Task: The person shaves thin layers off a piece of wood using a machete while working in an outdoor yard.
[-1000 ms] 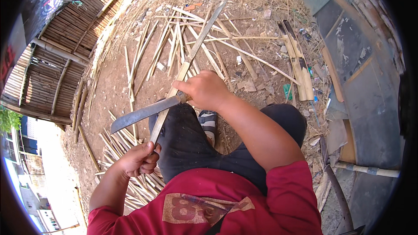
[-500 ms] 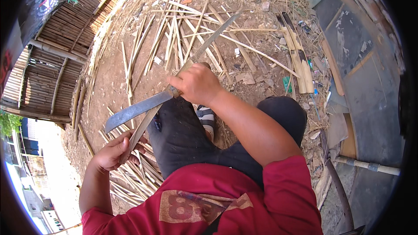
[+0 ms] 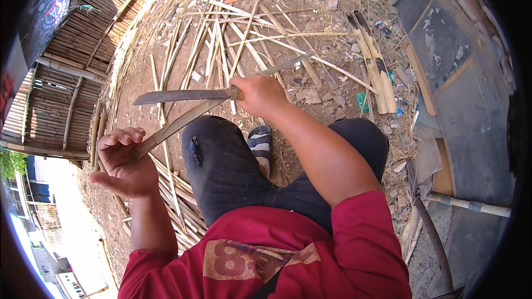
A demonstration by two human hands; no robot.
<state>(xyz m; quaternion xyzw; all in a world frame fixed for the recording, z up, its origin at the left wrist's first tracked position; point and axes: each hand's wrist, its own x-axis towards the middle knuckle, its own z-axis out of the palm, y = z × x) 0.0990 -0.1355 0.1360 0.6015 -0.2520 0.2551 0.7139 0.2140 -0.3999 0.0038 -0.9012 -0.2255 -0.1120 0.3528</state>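
Observation:
My right hand (image 3: 259,96) is closed around the wooden handle of a machete, whose dark blade (image 3: 177,96) points left, nearly level. A long flat bamboo strip (image 3: 183,120) slants under the blade and past the right hand, its far end reaching up and right. Whether the right fingers also grip the strip is hidden. At the strip's lower end, my left hand (image 3: 128,167) has its palm up, thumb and fingers apart; the strip's end rests at or just behind the palm.
Split bamboo strips (image 3: 221,50) lie scattered on the dirt ahead, with more piled (image 3: 177,199) beside my left leg. Two wide bamboo pieces (image 3: 377,72) lie ahead right. A bamboo wall (image 3: 61,105) stands left; dark sheet panels (image 3: 471,127) line the right.
My left hand has opened and moved left and up along with the strip's lower end. The machete blade has swung up from a downward slant to nearly level.

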